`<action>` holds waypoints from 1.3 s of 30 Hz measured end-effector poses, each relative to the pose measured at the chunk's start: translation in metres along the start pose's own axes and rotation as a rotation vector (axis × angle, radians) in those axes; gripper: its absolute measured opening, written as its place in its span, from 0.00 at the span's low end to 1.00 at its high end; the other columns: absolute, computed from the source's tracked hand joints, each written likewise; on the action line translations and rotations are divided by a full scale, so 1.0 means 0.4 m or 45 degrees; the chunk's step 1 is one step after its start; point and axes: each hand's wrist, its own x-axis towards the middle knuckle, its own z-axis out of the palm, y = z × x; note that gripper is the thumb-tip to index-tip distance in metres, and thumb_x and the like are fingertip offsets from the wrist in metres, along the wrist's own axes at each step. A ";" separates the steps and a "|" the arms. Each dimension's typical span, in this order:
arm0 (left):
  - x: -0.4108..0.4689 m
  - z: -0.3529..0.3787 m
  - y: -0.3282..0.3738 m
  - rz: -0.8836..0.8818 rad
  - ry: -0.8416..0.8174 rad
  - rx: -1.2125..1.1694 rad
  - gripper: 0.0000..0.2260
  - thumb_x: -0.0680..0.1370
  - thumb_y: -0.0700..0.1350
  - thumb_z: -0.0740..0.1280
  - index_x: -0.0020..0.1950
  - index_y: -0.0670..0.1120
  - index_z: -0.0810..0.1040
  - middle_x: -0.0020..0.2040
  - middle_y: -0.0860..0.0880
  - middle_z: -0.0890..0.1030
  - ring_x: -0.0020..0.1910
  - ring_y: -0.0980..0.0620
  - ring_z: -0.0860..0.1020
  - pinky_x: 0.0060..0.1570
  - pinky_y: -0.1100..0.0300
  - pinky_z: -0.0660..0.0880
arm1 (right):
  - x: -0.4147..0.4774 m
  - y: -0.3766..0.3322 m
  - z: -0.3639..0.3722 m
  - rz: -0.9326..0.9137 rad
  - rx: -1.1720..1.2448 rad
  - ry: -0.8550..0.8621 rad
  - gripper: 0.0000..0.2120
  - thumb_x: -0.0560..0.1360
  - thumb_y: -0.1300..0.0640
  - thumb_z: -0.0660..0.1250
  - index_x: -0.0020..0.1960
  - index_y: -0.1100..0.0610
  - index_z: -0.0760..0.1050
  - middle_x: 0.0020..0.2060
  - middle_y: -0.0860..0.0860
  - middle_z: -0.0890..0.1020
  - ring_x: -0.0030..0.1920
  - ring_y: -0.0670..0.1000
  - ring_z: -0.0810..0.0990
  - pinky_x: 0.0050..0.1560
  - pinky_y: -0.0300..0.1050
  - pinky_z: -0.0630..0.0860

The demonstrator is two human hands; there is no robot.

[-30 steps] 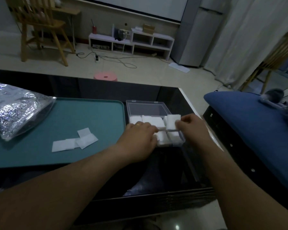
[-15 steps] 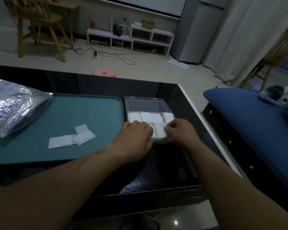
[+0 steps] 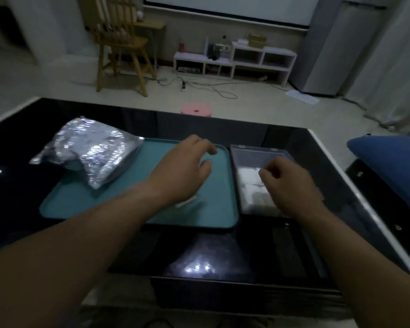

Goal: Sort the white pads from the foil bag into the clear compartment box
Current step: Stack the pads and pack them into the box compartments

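Observation:
The clear compartment box (image 3: 258, 152) sits on the dark table just right of the teal tray (image 3: 104, 200), with white pads (image 3: 251, 185) filling its near compartments. My right hand (image 3: 287, 183) hovers over the box, fingers loosely curled, holding nothing. Above the tray my left hand (image 3: 187, 169) has relaxed fingers and is empty. It hides most of the loose white pads (image 3: 187, 202) on the tray. The crumpled foil bag (image 3: 92, 150) lies on the tray's far left corner.
The black glass table (image 3: 223, 256) ends in a white edge on the right. Beyond that edge sits a blue cushion (image 3: 393, 166). On the floor past the table are a pink stool (image 3: 195, 110), a wooden chair (image 3: 121, 46) and a low white shelf (image 3: 237, 60).
Both hands have come off the box. My left hand moved left over the tray; my right hand lifted above the box. The view swung left, bringing the foil bag toward centre.

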 end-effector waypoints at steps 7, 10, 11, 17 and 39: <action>-0.139 -0.175 -0.247 -0.322 0.128 0.489 0.23 0.72 0.60 0.67 0.62 0.50 0.77 0.59 0.46 0.77 0.60 0.40 0.75 0.58 0.43 0.72 | -0.011 -0.240 0.204 -0.432 -0.167 -0.454 0.09 0.80 0.48 0.67 0.58 0.48 0.78 0.52 0.47 0.83 0.55 0.53 0.81 0.52 0.47 0.75; -0.189 -0.181 -0.295 -0.486 0.115 0.665 0.34 0.68 0.65 0.73 0.69 0.52 0.71 0.68 0.44 0.71 0.71 0.38 0.68 0.66 0.37 0.65 | -0.006 -0.303 0.286 -0.489 -0.192 -0.519 0.14 0.80 0.48 0.66 0.64 0.49 0.77 0.60 0.50 0.81 0.62 0.55 0.78 0.60 0.49 0.75; -0.198 -0.174 -0.302 -0.569 0.068 0.657 0.39 0.68 0.65 0.74 0.74 0.55 0.66 0.74 0.45 0.65 0.78 0.38 0.59 0.70 0.33 0.60 | -0.005 -0.318 0.299 -0.500 -0.164 -0.524 0.15 0.80 0.49 0.66 0.65 0.50 0.77 0.61 0.50 0.81 0.62 0.54 0.78 0.61 0.49 0.74; -0.206 -0.202 -0.407 -0.642 0.132 0.454 0.36 0.75 0.41 0.68 0.81 0.52 0.58 0.79 0.42 0.59 0.76 0.36 0.63 0.64 0.37 0.73 | 0.015 -0.447 0.397 -0.567 0.018 -0.531 0.14 0.82 0.50 0.66 0.65 0.52 0.78 0.60 0.50 0.81 0.61 0.53 0.79 0.62 0.51 0.76; -0.194 -0.189 -0.355 -0.119 -0.003 0.030 0.06 0.72 0.45 0.63 0.43 0.54 0.66 0.40 0.56 0.70 0.39 0.53 0.70 0.39 0.52 0.70 | 0.036 -0.532 0.462 -0.505 -0.441 -0.283 0.25 0.78 0.41 0.58 0.75 0.43 0.68 0.69 0.53 0.77 0.64 0.59 0.77 0.56 0.54 0.76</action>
